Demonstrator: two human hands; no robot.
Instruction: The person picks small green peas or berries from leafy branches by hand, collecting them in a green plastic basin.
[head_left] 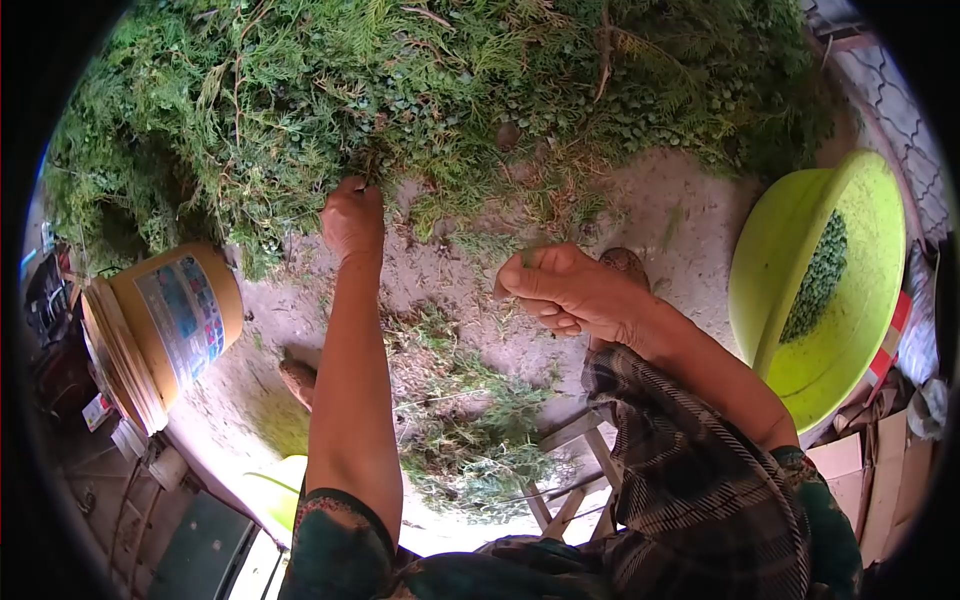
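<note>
A big heap of green conifer branches (400,90) with small green berries fills the top of the view. My left hand (352,218) reaches up to the heap's lower edge and pinches a twig there. My right hand (560,290) hovers lower, to the right, fingers curled shut around what looks like a small green sprig or berries; the contents are mostly hidden. A lime-green plastic basin (790,270) stands at the right, tilted, with a patch of picked green berries (815,280) inside.
A yellow bucket (170,320) with a printed label lies at the left. Stripped twigs (470,430) litter the concrete floor between my arms. A wooden stool frame (570,470) shows below. Cardboard pieces (860,460) sit at the right edge.
</note>
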